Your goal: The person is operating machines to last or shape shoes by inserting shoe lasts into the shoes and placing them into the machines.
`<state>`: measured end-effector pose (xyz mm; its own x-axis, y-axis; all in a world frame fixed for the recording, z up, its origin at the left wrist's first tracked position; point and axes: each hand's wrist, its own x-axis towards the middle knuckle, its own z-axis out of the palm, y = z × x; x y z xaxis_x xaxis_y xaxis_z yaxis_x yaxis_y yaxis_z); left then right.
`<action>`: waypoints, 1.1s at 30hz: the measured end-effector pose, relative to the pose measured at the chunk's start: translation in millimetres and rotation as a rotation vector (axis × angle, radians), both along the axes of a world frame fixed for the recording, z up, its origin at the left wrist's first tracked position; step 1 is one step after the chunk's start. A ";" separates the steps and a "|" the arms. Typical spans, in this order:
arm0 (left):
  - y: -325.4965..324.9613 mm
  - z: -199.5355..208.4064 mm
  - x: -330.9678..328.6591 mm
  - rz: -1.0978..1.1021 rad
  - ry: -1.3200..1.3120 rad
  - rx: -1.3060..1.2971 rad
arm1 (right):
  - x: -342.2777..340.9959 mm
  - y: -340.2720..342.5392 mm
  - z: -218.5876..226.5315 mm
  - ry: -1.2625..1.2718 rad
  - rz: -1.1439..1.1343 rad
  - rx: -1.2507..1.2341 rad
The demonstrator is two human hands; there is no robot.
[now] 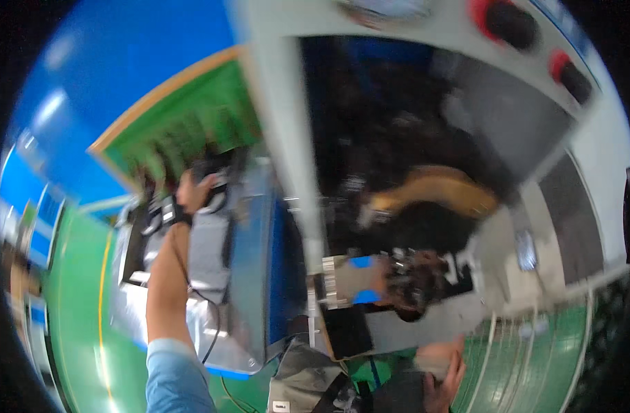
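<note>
My left hand [193, 193] is stretched out on the left, at a row of dark parts [208, 165] in front of a green board. Its thumb and fingers are apart around one dark part, but blur hides whether they grip it. A dark band with a thin cable circles the wrist below a light blue sleeve. Low on the right, my right hand [447, 387] has bent fingers around a pale, rounded thing [435, 356] whose kind I cannot make out.
The green board [218, 93] has a wooden frame. Right of it opens a large machine [277, 89] with a dark interior and a blurred yellow curved part [439, 189]. Blue-marked metal fixture [360, 279] sits near its front edge. White rails [490, 351] run at lower right.
</note>
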<state>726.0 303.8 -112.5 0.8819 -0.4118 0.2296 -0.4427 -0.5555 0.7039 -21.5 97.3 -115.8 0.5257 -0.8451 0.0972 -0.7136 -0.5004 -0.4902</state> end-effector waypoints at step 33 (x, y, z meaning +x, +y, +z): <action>104.9 14.6 -490.5 -0.565 0.885 -0.305 | 21.2 91.3 53.2 -0.711 0.612 0.333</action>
